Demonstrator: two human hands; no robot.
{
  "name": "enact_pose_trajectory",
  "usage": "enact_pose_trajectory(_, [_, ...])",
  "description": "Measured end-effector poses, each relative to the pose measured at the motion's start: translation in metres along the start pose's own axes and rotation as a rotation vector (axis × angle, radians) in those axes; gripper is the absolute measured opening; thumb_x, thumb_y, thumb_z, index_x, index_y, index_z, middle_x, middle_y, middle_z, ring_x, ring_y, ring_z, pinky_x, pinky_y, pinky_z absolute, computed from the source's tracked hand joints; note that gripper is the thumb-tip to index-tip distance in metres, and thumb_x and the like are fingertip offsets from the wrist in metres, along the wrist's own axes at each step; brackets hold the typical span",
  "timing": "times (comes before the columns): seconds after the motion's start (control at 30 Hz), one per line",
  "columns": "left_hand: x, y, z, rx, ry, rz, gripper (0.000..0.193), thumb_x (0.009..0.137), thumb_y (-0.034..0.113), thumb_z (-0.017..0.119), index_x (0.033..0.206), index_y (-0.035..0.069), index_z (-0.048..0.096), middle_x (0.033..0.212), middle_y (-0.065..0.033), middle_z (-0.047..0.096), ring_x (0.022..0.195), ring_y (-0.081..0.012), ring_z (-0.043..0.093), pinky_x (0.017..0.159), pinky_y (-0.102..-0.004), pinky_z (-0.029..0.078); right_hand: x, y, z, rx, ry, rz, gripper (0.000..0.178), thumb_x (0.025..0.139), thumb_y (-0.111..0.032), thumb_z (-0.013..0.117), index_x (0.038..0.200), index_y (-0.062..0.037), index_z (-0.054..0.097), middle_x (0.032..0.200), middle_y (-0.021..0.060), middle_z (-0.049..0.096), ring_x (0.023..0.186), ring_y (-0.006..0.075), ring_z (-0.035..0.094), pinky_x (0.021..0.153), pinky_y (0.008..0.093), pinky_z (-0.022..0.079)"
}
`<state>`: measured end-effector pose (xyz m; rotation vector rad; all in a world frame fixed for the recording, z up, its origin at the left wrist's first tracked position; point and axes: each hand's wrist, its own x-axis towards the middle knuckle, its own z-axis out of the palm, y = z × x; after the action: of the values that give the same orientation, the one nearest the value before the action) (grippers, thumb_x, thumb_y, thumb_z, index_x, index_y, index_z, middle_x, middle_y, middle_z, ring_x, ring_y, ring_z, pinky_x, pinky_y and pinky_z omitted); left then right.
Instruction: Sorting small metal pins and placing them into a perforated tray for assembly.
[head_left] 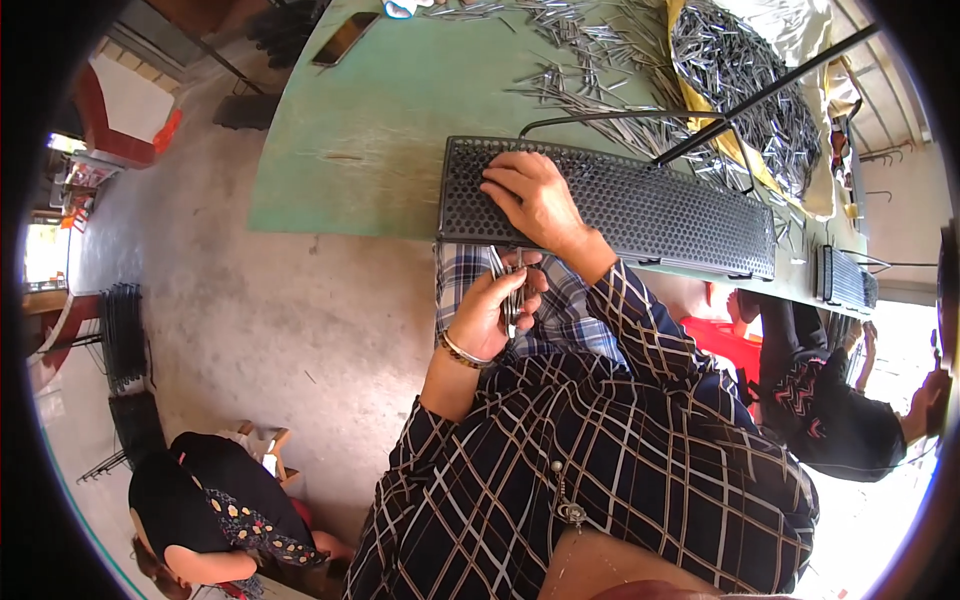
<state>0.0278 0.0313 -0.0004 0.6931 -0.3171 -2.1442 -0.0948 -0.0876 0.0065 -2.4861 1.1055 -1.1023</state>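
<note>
A phone (345,38) lies flat on the green tabletop (380,130), well beyond and to the left of both hands, near the far edge. It is a slim rectangle with a dark, brownish screen. No packages, labels or signs show.

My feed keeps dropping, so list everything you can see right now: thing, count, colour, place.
Perforated metal tray: one, dark grey, on the table's near edge.
Second perforated tray: one, dark, farther right.
Thin metal pins: many, silver, scattered and heaped on yellow cloth.
Worn wooden table: one, green.
Flat phone-like slab: one, brown, far left corner of the table.
Seated people: two, dark clothes, lower left and right.
Left hand: bracelet at wrist, grip closed on a bundle of pins.
Right hand: flat on the grey tray.
</note>
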Motion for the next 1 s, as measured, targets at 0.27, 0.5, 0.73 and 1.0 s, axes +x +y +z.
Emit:
enact_pose_trajectory(0.27, [-0.009,0.016,0.007,0.125,0.076,0.119,0.024,0.093,0.018,0.048,0.112,0.003,0.050,0.084,-0.0056,0.055,0.058,-0.0064,0.045,0.042,-0.0181,0.030,-0.023,-0.028,-0.039,0.841,-0.360,0.638,0.019,0.085,-0.016,0.066,0.089,0.0030,0.067,0.080,0.0092,0.064,0.067,0.0118,0.061,0.059,0.0251,0.049])
enact_pose_trajectory(0.5, [-0.001,0.007,0.022,0.164,0.106,0.122,0.016,0.094,0.020,0.049,0.097,0.004,0.052,0.084,-0.0056,0.054,0.055,-0.0054,0.041,0.041,-0.0173,0.029,-0.034,-0.026,-0.048,0.990,-0.341,0.768,0.020,0.085,-0.016,0.066,0.089,0.0038,0.066,0.067,0.0047,0.063,0.054,0.0075,0.056,0.049,0.0224,0.044])
enact_pose_trajectory(0.73, [0.015,0.004,0.038,0.197,0.144,0.093,0.018,0.095,0.020,0.047,0.101,0.004,0.053,0.083,-0.0063,0.056,0.053,-0.0050,0.041,0.040,-0.0162,0.027,-0.046,-0.003,-0.060,1.100,-0.248,0.859,0.027,0.087,-0.024,0.064,0.096,0.0015,0.066,0.068,0.0035,0.063,0.054,0.0040,0.054,0.033,0.0178,0.035])
enact_pose_trajectory(1.0, [0.027,-0.002,0.045,0.378,0.225,0.173,0.024,0.097,0.024,0.044,0.108,0.004,0.051,0.081,-0.0062,0.057,0.053,-0.0037,0.038,0.040,-0.0157,0.027,-0.048,0.006,-0.064,1.167,-0.158,0.897,0.025,0.087,-0.014,0.063,0.106,0.0028,0.063,0.077,0.0035,0.064,0.068,0.0059,0.058,0.056,0.0181,0.047])
